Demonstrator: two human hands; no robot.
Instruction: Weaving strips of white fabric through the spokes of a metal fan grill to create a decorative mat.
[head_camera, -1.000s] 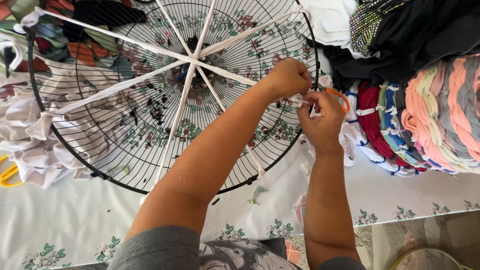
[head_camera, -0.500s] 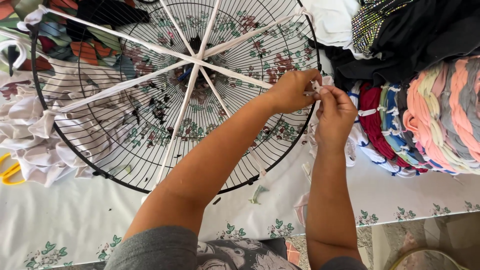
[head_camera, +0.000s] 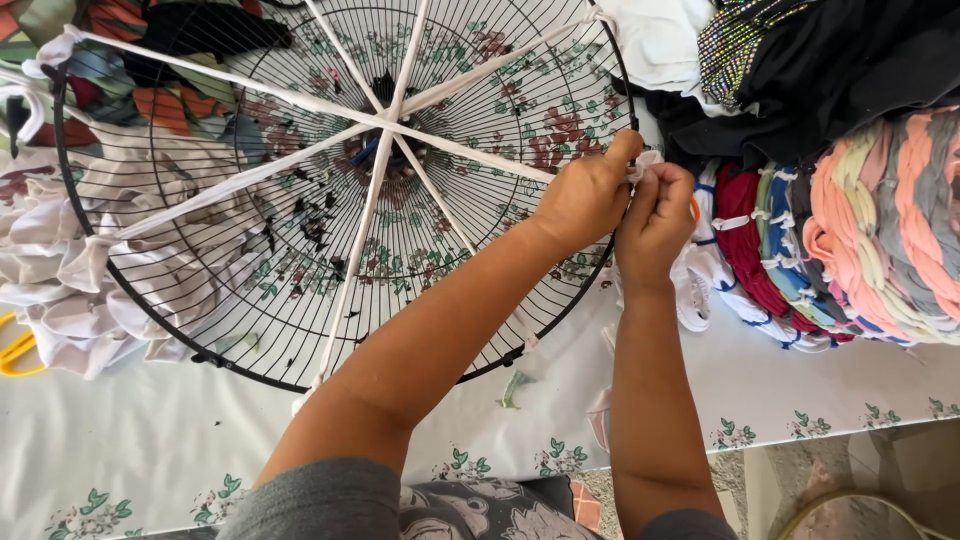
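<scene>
A round black wire fan guard lies flat on a floral tablecloth, with white fabric strips stretched across it like spokes meeting near the hub. My left hand and my right hand meet at the guard's right rim, both pinching the end of a white strip there. Both forearms reach up from the bottom of the view. An orange object peeks out just behind my right hand.
A braided multicoloured rag rug sits at the right, with black clothing above it. White cloth and yellow scissors lie at the left. Patterned fabrics lie at the top left. The tablecloth's front edge hangs at the bottom.
Both hands have shifted slightly upward along the right rim and drawn closer together on the white strip. The guard has stayed in place.
</scene>
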